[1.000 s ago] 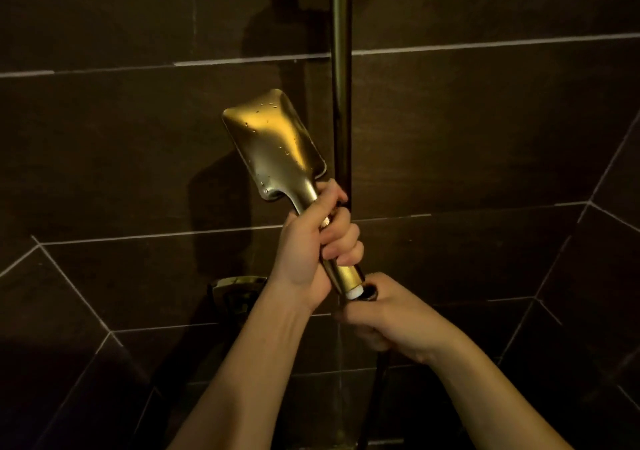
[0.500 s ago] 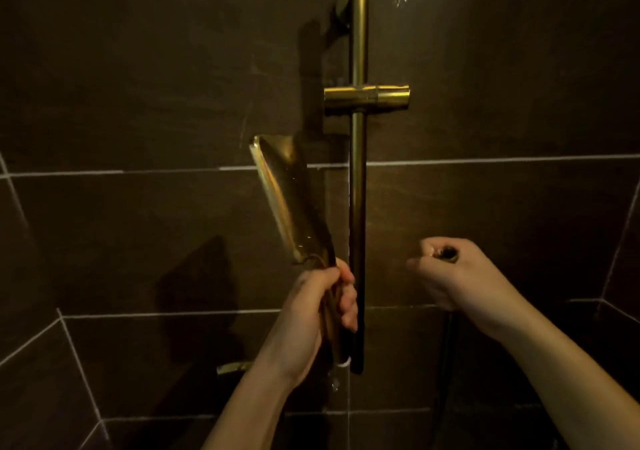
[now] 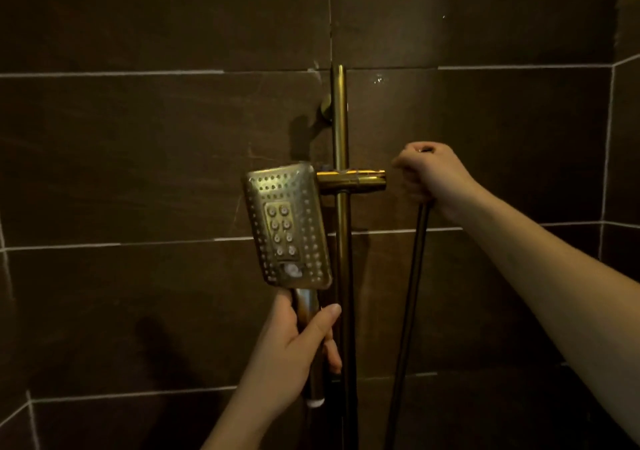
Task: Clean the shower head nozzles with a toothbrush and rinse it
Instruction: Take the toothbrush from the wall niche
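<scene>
My left hand (image 3: 294, 356) grips the handle of a gold, square shower head (image 3: 287, 227) and holds it upright, its nozzle face turned toward me. The head stands just left of the gold slider bracket (image 3: 360, 181) on the vertical rail (image 3: 341, 130). The handle's lower end shows a white tip with no hose on it. My right hand (image 3: 433, 175) grips the loose end of the dark shower hose (image 3: 408, 304), raised to the right of the bracket; the hose hangs straight down from my fist. No toothbrush is in view.
Dark brown wall tiles with pale grout lines fill the view behind the rail. A round wall mount (image 3: 325, 108) holds the rail near its top. Water drops glint on the tile at upper right.
The shower head has risen and turned so its nozzle face shows instead of its edge. My right hand has lifted the detached hose end up beside the bracket. The view has tilted upward.
</scene>
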Demonstrator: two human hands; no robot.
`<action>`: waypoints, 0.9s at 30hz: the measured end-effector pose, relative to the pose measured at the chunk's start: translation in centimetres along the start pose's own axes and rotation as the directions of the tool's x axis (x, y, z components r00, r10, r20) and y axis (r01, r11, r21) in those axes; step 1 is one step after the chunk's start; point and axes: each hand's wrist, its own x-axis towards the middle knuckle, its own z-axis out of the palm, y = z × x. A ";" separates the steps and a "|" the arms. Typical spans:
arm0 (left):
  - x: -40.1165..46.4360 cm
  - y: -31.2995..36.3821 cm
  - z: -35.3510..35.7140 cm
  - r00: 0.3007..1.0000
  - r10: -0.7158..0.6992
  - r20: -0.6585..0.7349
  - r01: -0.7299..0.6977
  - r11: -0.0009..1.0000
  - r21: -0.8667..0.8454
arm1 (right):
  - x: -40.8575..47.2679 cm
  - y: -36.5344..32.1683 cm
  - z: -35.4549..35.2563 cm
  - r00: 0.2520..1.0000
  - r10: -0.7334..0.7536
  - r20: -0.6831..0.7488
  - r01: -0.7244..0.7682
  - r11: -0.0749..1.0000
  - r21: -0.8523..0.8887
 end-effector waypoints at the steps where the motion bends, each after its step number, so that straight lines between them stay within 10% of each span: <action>1: 0.4 0.5 0.2 1.000 0.002 -0.018 -0.002 1.000 -0.015 | 0.7 -0.4 -0.1 1.000 -0.012 -0.012 0.012 1.000 -0.003; 27: 6.9 3.8 0.6 0.981 0.105 -0.162 -0.120 0.989 -0.086 | 7.8 -0.7 2.7 0.976 0.024 0.218 -0.075 0.970 0.231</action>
